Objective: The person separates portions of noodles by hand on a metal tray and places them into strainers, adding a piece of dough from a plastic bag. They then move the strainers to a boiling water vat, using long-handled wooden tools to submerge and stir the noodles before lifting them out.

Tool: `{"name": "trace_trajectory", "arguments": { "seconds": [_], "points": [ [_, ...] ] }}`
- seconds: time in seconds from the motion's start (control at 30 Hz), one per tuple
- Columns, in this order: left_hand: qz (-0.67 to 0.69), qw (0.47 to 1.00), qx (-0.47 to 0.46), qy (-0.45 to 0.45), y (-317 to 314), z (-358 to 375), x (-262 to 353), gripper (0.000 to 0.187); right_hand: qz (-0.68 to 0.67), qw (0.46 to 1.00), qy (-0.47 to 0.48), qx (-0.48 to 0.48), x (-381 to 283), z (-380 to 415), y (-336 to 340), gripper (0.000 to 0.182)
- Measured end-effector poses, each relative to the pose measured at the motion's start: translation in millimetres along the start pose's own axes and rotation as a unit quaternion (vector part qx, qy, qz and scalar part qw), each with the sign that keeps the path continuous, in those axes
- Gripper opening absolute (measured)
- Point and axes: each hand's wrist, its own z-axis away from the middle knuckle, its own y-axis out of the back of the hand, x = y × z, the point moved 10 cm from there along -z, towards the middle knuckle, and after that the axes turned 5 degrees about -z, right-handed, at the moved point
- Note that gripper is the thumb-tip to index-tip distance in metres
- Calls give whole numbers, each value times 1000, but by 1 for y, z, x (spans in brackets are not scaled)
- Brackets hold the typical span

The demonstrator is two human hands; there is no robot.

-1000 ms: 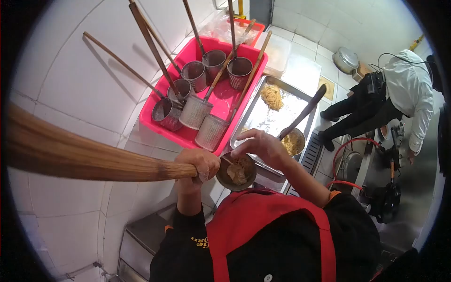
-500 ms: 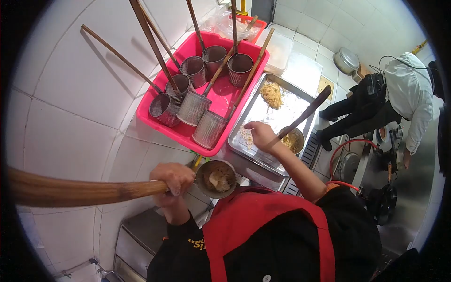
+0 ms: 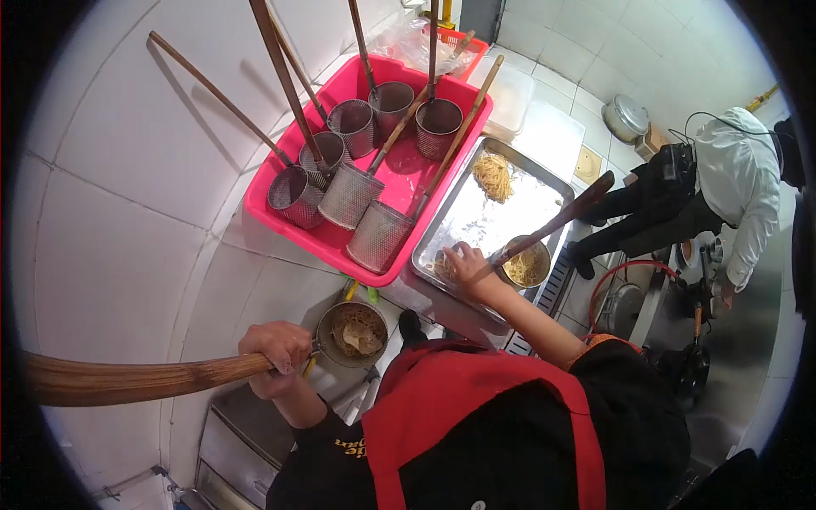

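My left hand point(image 3: 274, 357) is wrapped round the thick wooden handle of a noodle strainer point(image 3: 351, 334). That strainer's mesh cup, with noodles and a pale lump in it, hangs in front of the red apron. Over the near left corner of a metal tray point(image 3: 425, 229), my right hand point(image 3: 467, 270) has its fingers bent down onto loose noodles point(image 3: 442, 265), partly hiding them. Beside its wrist, a second noodle strainer point(image 3: 527, 261) holding noodles rests in the tray, its dark handle slanting up to the right. A clump of noodles point(image 3: 493, 176) lies farther back in the tray.
A pink tub point(image 3: 399, 270) holds several long-handled strainers point(image 3: 350, 195). Behind it sits a red basket point(image 3: 466, 53) with a plastic bag. At the right, a person in a white top point(image 3: 738, 161) stands by a stove with pans point(image 3: 697, 365). A tiled wall borders the left.
My left hand has moved left and down, carrying the strainer away from the apron. My right hand has shifted slightly left and down, its fingers now over the loose noodles.
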Motion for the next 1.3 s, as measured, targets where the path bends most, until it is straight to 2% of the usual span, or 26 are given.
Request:
{"name": "trace_trajectory", "arguments": {
  "seconds": [0.07,0.13,0.27,0.47,0.53,0.57,0.67,0.77,0.87,0.97,1.0,1.1,1.13,1.17,1.2,1.23,1.3],
  "points": [
    [5,1000,-5,1,-1,-3,-2,43,48,996,-8,-72,1,-4,-11,51],
    [-6,1000,-17,1,-4,-8,-4,44,1,995,64,-71,-11,-10,-9,48],
    [-2,999,-39,-33,-19,-17,-4,33,-61,974,212,-60,-24,-18,-28,36],
    [28,998,-39,-28,-28,-24,-15,35,-19,978,204,-41,-21,-18,-38,13],
    [22,999,-43,-23,-34,-26,-20,37,-14,991,130,13,-8,-21,-33,8],
    [28,998,-47,-9,-37,-27,-26,37,-11,995,93,41,-6,-21,-22,6],
    [40,997,-54,32,-47,-28,-47,38,-149,981,84,93,-13,-5,25,9],
    [42,995,-49,75,-60,-31,-71,41,-318,935,67,143,-47,28,106,11],
    [27,991,-39,126,-72,-33,-96,48,-375,916,94,109,-90,59,163,11],
    [31,994,-49,89,-83,-37,-108,45,-258,943,194,87,-115,74,161,11],
    [21,994,-24,108,-82,-38,-115,51,-270,934,195,126,-111,80,171,12],
    [24,995,-44,91,-95,-47,-111,51,-304,902,204,227,-88,101,196,14],
    [22,994,-47,100,-97,-46,-112,51,-247,902,183,302,-63,111,205,15],
    [18,993,-48,107,-97,-45,-111,50,-250,864,127,419,-33,126,221,14],
    [11,993,-44,112,-97,-42,-108,50,-289,819,67,491,-8,141,234,22],
    [2,995,-39,94,-96,-39,-104,45,-220,825,40,519,5,145,247,33],
    [-43,998,-9,45,-84,-25,-99,37,-252,854,40,453,15,115,249,54]
  ]
}}
